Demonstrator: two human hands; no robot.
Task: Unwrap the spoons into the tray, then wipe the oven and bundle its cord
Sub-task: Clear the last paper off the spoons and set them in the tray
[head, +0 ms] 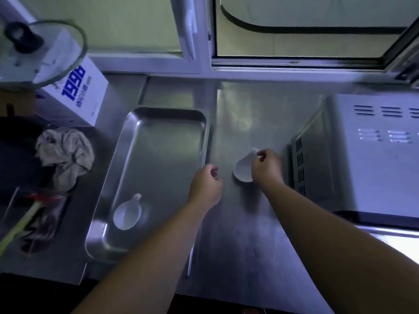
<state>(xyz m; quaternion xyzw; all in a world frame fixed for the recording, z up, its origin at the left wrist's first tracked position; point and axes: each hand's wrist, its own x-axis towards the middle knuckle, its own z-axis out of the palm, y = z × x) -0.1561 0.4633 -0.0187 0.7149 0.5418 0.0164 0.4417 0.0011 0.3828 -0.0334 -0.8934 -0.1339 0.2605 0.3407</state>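
Observation:
A steel tray (pixel 158 137) lies on the steel counter, and one white ceramic spoon (pixel 127 214) rests in its near left corner. A second white spoon (pixel 242 168) lies on the counter to the right of the tray. My right hand (pixel 267 165) is over this spoon with fingertips on its handle end. My left hand (pixel 207 184) hovers by the tray's right rim, fingers curled, nothing visible in it. The white oven (pixel 374 155) stands at the right with its vented side facing me. Its cord is not in sight.
A crumpled grey cloth (pixel 65 155) lies left of the tray. A white box with blue print (pixel 77 96) and a glass lid (pixel 40 51) stand at the back left. A clear bag with red and green items (pixel 38 218) is at the near left. Window frames run behind.

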